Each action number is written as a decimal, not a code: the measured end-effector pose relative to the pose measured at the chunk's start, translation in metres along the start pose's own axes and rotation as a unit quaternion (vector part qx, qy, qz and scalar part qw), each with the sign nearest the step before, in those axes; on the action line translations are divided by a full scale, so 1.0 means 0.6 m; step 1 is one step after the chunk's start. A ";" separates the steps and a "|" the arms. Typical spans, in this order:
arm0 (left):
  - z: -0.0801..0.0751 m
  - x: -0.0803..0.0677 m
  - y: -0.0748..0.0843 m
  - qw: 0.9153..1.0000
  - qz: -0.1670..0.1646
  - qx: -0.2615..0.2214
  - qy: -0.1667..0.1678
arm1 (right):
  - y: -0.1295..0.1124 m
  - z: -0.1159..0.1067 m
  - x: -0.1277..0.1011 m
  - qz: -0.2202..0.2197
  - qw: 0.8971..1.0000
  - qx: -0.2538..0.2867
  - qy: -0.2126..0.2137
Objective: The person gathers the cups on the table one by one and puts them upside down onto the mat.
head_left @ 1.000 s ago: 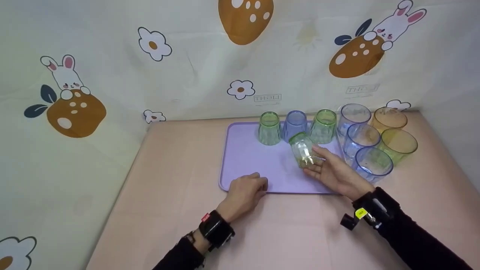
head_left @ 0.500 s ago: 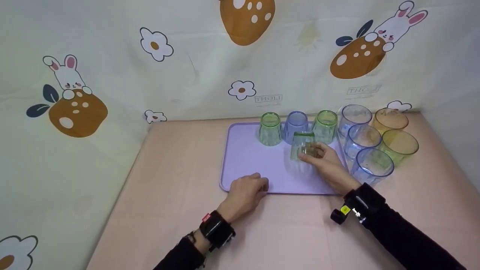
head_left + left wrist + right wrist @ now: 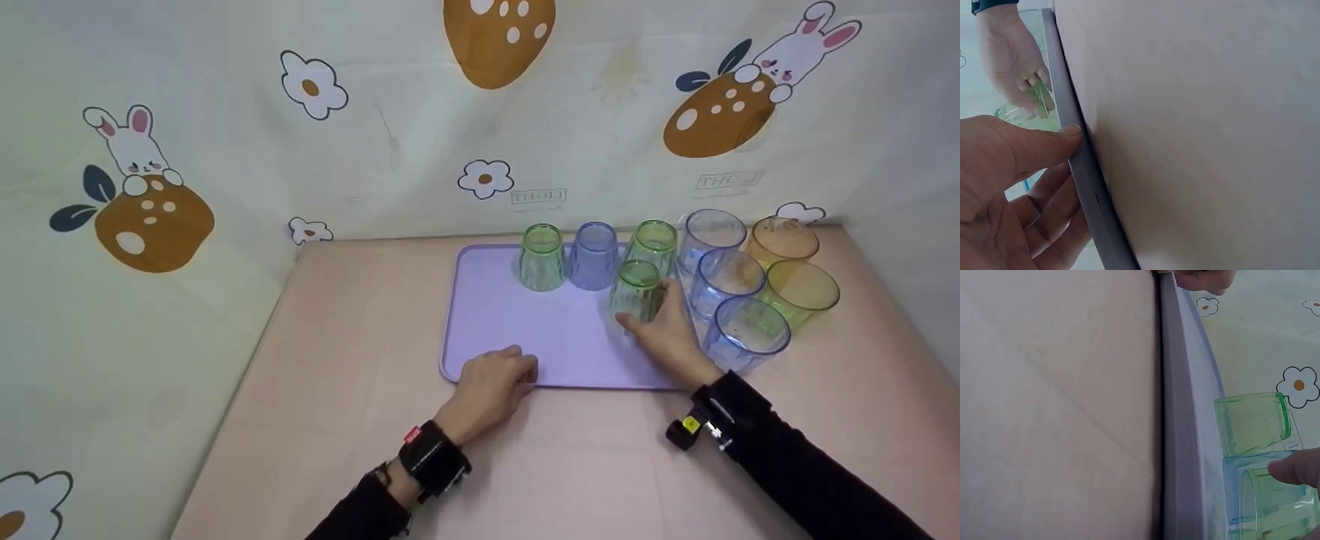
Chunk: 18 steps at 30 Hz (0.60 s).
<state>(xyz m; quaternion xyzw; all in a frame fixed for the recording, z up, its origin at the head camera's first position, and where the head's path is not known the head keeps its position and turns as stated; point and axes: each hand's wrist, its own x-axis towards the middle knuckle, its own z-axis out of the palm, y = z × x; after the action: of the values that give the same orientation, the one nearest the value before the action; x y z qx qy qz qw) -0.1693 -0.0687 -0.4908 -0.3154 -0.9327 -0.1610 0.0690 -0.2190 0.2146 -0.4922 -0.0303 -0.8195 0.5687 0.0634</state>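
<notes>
So the right hand (image 3: 664, 330) is wrapping its fingers around a green cup (image 3: 637, 289), which is standing upside down on the right part of the purple tray (image 3: 510, 315), base pointing up and long axis vertical. It's sitting just in front of another green cup (image 3: 651, 246) in the back row, close to it, though whether they're touching is hard to tell. That back row is running along the tray's far edge: a green cup on the left (image 3: 541, 257), a blue cup (image 3: 593, 255) in the middle, then that right-hand green one, all upside down.

Room-wise, the tray's middle and left are staying bare, so there's plenty of open space toward the left hand (image 3: 491, 382). That hand is gripping the tray's near rim, thumb pressing on the lip in the left wrist view, fingers curling underneath.

Just off the tray's right edge, upright cups are crowding together: three blue ones (image 3: 726, 279) and two amber ones (image 3: 799, 289), so the right side is looking tight.

Everything is resting on a pinkish table (image 3: 352, 352), with a bunny-and-flower cloth (image 3: 225, 112) hanging behind and to the left.
</notes>
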 end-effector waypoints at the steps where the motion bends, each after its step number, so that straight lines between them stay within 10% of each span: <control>1: 0.000 0.000 0.000 1.000 0.000 0.000 0.000 | 0.001 -0.001 0.000 -0.001 1.000 -0.004 0.002; 18: -0.002 0.001 0.000 1.000 -0.001 0.005 -0.004 | 0.025 -0.010 0.006 -0.006 1.000 -0.023 0.008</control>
<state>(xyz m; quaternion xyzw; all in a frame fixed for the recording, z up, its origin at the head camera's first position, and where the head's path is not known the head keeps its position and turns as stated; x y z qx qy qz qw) -0.1696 -0.0686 -0.4898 -0.3144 -0.9341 -0.1555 0.0663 -0.2219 0.2256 -0.5039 -0.0310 -0.8323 0.5487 0.0724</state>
